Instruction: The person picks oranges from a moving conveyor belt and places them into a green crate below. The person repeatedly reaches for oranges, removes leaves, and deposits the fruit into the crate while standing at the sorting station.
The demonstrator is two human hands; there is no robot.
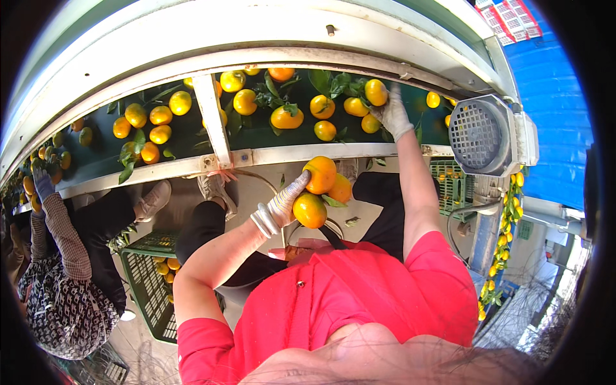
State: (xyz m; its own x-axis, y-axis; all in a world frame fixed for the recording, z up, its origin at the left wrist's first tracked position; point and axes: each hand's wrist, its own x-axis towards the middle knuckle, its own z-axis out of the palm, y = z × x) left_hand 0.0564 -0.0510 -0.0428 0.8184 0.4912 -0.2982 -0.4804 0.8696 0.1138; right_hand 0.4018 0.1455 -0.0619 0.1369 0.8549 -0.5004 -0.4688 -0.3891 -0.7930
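Observation:
My left hand (288, 195), in a striped knit glove, holds several orange citrus fruits (309, 210) in front of my chest, one with a green leaf. Over the dark green conveyor belt (288, 135) reaches my right hand (391, 111), in a whitish glove. Its fingers are at a yellow-orange citrus fruit (376, 92) near the belt's far side; whether they grip it cannot be told. More fruits, such as a leafy one (287, 117), lie on the belt among loose green leaves.
A metal rail (298, 153) edges the belt, with a post (212, 120) crossing it. A motor with a grille (481, 134) stands at the right. Green crates (144, 288) with fruit stand on the floor. At the left, a co-worker's gloved hand (43, 185) reaches to the belt.

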